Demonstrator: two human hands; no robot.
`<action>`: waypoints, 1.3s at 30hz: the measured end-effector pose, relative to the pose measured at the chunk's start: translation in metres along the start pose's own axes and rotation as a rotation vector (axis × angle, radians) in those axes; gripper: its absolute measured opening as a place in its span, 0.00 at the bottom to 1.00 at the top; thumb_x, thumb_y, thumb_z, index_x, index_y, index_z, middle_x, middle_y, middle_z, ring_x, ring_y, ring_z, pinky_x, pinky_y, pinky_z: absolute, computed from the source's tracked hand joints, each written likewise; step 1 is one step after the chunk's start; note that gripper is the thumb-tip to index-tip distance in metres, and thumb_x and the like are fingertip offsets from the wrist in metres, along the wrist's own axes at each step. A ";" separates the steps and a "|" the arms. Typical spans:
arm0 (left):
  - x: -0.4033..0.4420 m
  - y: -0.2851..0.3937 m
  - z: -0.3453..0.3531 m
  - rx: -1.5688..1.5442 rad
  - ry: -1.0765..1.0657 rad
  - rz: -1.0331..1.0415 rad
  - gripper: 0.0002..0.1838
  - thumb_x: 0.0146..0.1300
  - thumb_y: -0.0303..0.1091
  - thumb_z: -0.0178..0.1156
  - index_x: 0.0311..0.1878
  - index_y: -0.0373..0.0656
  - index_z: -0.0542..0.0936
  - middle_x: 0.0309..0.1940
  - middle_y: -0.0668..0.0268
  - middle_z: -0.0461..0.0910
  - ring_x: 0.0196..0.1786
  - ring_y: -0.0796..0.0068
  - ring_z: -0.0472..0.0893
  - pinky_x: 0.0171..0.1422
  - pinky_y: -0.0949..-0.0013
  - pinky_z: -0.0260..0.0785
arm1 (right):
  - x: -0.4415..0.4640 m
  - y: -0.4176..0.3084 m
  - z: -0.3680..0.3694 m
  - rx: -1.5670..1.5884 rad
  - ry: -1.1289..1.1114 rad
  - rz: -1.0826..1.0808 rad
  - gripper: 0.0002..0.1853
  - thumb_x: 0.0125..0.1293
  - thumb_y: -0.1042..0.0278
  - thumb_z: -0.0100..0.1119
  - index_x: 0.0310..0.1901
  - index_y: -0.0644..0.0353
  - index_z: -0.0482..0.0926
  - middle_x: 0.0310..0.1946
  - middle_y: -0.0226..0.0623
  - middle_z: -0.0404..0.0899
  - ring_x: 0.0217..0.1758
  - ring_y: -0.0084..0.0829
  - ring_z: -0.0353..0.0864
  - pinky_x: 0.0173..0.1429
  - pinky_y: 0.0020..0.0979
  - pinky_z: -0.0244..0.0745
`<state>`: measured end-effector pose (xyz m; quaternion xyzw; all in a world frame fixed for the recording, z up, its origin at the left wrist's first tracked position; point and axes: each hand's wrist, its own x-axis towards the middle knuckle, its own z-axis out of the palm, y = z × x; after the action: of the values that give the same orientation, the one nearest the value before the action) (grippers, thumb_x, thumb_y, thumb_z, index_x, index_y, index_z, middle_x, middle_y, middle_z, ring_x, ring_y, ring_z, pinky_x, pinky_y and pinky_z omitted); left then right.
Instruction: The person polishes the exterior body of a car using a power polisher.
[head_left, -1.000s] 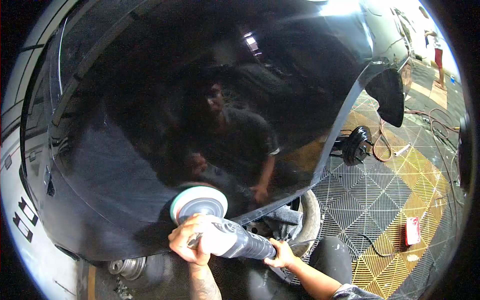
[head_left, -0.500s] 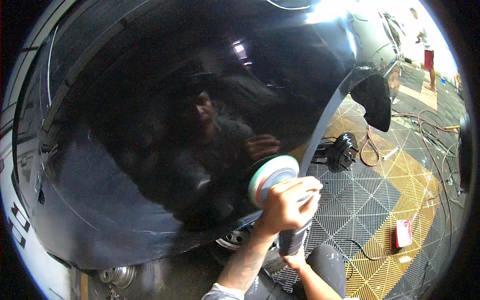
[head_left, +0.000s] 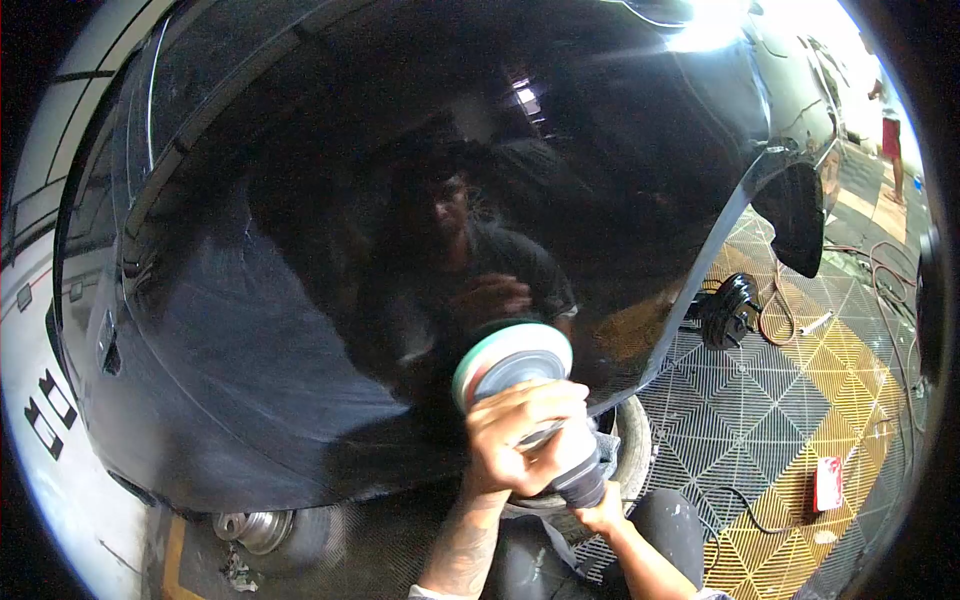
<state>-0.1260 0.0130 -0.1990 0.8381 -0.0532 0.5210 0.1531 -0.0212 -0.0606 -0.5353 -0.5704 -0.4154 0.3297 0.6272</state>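
Observation:
A polishing machine (head_left: 575, 462) with a round pad (head_left: 512, 362) rests against the glossy black car panel (head_left: 300, 260), low and near its right edge. Wrapped over the machine's head, just behind the pad, is my left hand (head_left: 520, 435). My right hand (head_left: 602, 512) grips the rear end of the machine's body, lower right. The panel reflects a person above the pad. Part of the machine's head is hidden by my left hand.
A tire (head_left: 632, 455) lies beneath the panel. To the right are a black hub (head_left: 732, 312), hoses (head_left: 778, 318) and a red-and-white box (head_left: 828, 484) on patterned floor tiles. A metal wheel part (head_left: 258, 530) is lower left. Another person (head_left: 890, 135) stands far right.
The polisher and both hands swung right across the panel, then came partway back left. The view also shifted. Both hands stayed on the machine.

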 end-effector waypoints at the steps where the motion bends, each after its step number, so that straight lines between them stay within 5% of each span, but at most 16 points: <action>1: -0.008 0.001 -0.009 0.028 0.026 0.000 0.09 0.52 0.24 0.65 0.38 0.35 0.86 0.39 0.52 0.89 0.44 0.57 0.90 0.55 0.58 0.81 | -0.001 -0.015 0.007 0.031 -0.010 -0.038 0.24 0.45 0.61 0.75 0.44 0.66 0.85 0.36 0.38 0.89 0.39 0.25 0.86 0.48 0.32 0.82; 3: -0.021 0.004 -0.025 0.100 0.131 -0.025 0.10 0.55 0.34 0.65 0.33 0.35 0.84 0.31 0.55 0.89 0.40 0.56 0.90 0.55 0.54 0.82 | 0.000 -0.021 0.016 0.014 -0.072 -0.091 0.26 0.45 0.59 0.75 0.47 0.64 0.85 0.38 0.40 0.90 0.42 0.29 0.88 0.51 0.34 0.83; 6: -0.048 0.004 -0.058 0.156 0.221 -0.008 0.10 0.56 0.33 0.64 0.37 0.35 0.85 0.36 0.52 0.89 0.41 0.56 0.90 0.57 0.53 0.81 | 0.004 -0.048 0.023 -0.195 -0.151 -0.096 0.27 0.46 0.54 0.74 0.48 0.60 0.85 0.40 0.52 0.88 0.46 0.43 0.91 0.52 0.39 0.83; 10: -0.055 0.010 -0.072 0.156 0.369 -0.106 0.14 0.57 0.39 0.66 0.32 0.35 0.82 0.34 0.50 0.87 0.39 0.57 0.88 0.54 0.51 0.81 | 0.004 -0.059 0.029 -0.250 -0.171 -0.142 0.26 0.42 0.53 0.73 0.43 0.61 0.83 0.37 0.54 0.87 0.43 0.55 0.87 0.49 0.47 0.82; 14: -0.036 0.014 -0.046 0.119 0.253 -0.142 0.11 0.56 0.35 0.64 0.34 0.35 0.83 0.36 0.49 0.88 0.41 0.57 0.89 0.54 0.55 0.81 | -0.004 -0.043 0.018 -0.167 -0.133 -0.147 0.29 0.43 0.54 0.73 0.47 0.61 0.84 0.38 0.51 0.88 0.43 0.47 0.90 0.51 0.43 0.82; 19: 0.002 0.010 0.024 0.074 0.035 -0.102 0.09 0.55 0.28 0.65 0.37 0.33 0.85 0.36 0.52 0.89 0.41 0.57 0.90 0.53 0.58 0.82 | -0.015 -0.017 -0.017 0.028 -0.085 0.097 0.23 0.46 0.59 0.75 0.44 0.63 0.86 0.36 0.39 0.90 0.41 0.27 0.88 0.50 0.34 0.83; 23: 0.035 0.003 0.089 -0.046 -0.077 -0.076 0.08 0.54 0.23 0.67 0.38 0.33 0.85 0.36 0.53 0.88 0.39 0.58 0.90 0.49 0.61 0.82 | -0.015 -0.003 -0.041 0.034 0.019 0.136 0.20 0.47 0.60 0.75 0.40 0.62 0.85 0.32 0.34 0.87 0.35 0.27 0.85 0.46 0.33 0.81; 25: 0.047 -0.001 0.117 -0.110 -0.130 -0.089 0.09 0.53 0.23 0.68 0.38 0.34 0.85 0.37 0.54 0.88 0.38 0.57 0.89 0.47 0.62 0.81 | -0.013 0.014 -0.039 0.231 0.170 0.028 0.20 0.46 0.65 0.76 0.43 0.59 0.85 0.36 0.33 0.86 0.41 0.29 0.84 0.50 0.36 0.80; 28: 0.060 -0.013 0.143 -0.178 -0.208 -0.047 0.11 0.54 0.25 0.68 0.42 0.34 0.85 0.38 0.54 0.88 0.38 0.55 0.88 0.46 0.62 0.80 | -0.005 0.037 -0.057 0.101 0.183 0.064 0.48 0.43 0.70 0.76 0.69 0.62 0.64 0.54 0.41 0.79 0.55 0.35 0.80 0.62 0.39 0.76; 32: 0.063 -0.012 0.124 -0.234 -0.270 -0.064 0.16 0.53 0.30 0.69 0.46 0.34 0.84 0.42 0.50 0.87 0.39 0.54 0.88 0.46 0.62 0.80 | -0.003 0.016 -0.052 0.234 0.179 0.098 0.54 0.41 0.74 0.74 0.72 0.64 0.56 0.57 0.41 0.75 0.57 0.34 0.77 0.63 0.38 0.74; 34: 0.054 -0.009 0.107 -0.148 -0.192 -0.032 0.16 0.53 0.27 0.69 0.45 0.33 0.84 0.43 0.50 0.87 0.40 0.55 0.89 0.47 0.62 0.81 | -0.002 0.012 -0.043 0.233 0.153 0.103 0.45 0.42 0.73 0.74 0.67 0.64 0.69 0.51 0.39 0.80 0.52 0.32 0.80 0.58 0.37 0.77; 36: 0.042 -0.005 0.084 -0.070 -0.096 -0.002 0.14 0.52 0.22 0.68 0.44 0.31 0.84 0.42 0.52 0.88 0.41 0.56 0.89 0.49 0.62 0.81 | -0.006 0.001 -0.032 0.245 0.160 0.133 0.20 0.44 0.71 0.73 0.42 0.63 0.83 0.35 0.32 0.84 0.37 0.27 0.82 0.45 0.34 0.78; 39: 0.029 0.005 0.039 -0.080 -0.082 -0.041 0.13 0.53 0.23 0.67 0.44 0.31 0.85 0.39 0.52 0.88 0.40 0.59 0.90 0.49 0.62 0.81 | -0.008 -0.027 -0.015 0.066 0.035 0.050 0.13 0.46 0.66 0.74 0.32 0.63 0.84 0.28 0.30 0.85 0.29 0.24 0.81 0.39 0.33 0.79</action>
<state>-0.0804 -0.0017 -0.1883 0.8528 -0.0629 0.4804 0.1948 -0.0125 -0.0775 -0.5101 -0.5652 -0.3789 0.3488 0.6444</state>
